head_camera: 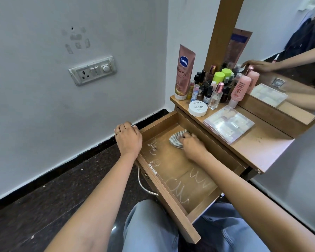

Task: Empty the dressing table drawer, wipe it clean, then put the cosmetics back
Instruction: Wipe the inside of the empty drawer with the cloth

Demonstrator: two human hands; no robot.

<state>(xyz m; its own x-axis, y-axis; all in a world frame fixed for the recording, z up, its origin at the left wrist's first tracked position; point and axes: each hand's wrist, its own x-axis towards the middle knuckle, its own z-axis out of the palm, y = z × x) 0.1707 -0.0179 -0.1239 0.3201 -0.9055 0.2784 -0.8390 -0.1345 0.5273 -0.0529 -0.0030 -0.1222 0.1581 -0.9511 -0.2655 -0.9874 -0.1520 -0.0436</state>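
The wooden drawer [164, 190] is pulled out and holds no cosmetics; white scribbled marks show on its bottom. My right hand [190, 145] grips a crumpled striped cloth [176, 139] against the drawer floor near the far end. My left hand [128, 138] rests curled over the drawer's left far corner. The cosmetics stand on the dressing table top [253, 144]: a pink Vaseline tube [184, 73], a white nail polish remover tub [198, 108], a clear perfume bottle [215, 96], a pink bottle [239, 89], several small bottles [205, 84] and a clear plastic box [228, 123].
A mirror [287, 51] rises behind the table top and reflects the items and an arm. A switch panel [92, 70] is on the white wall to the left. Dark floor [44, 206] lies left of the drawer, my jeans-clad knees [153, 230] under it. A metal handle [144, 184] hangs on the drawer front.
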